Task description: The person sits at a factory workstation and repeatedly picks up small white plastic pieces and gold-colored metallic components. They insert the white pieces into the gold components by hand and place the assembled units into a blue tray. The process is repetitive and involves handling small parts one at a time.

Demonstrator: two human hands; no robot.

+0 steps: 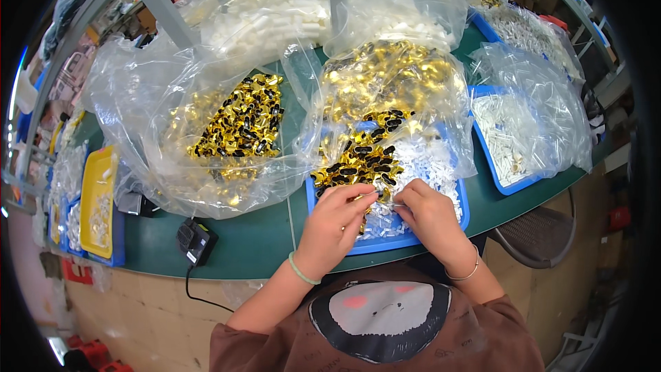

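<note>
My left hand (333,224) and my right hand (428,215) meet over the near part of a blue tray (385,242). The left fingers pinch a tiny part that I cannot make out. In my right hand, thumb and forefinger are pressed together on a small thin pale piece, its kind too small to tell. Beneath and around both hands the tray holds many small white and clear plastic pieces (427,169). Shiny gold-and-black parts (361,160) spill onto them from a clear plastic bag (451,96) behind.
Another open bag of gold-and-black parts (241,120) lies to the left. Bags of white pieces (275,21) stand behind a grey metal post (337,0). At right is a second blue tray (506,189); at left, a yellow tray (87,224) and a corded black box (196,241) on the green table (155,255).
</note>
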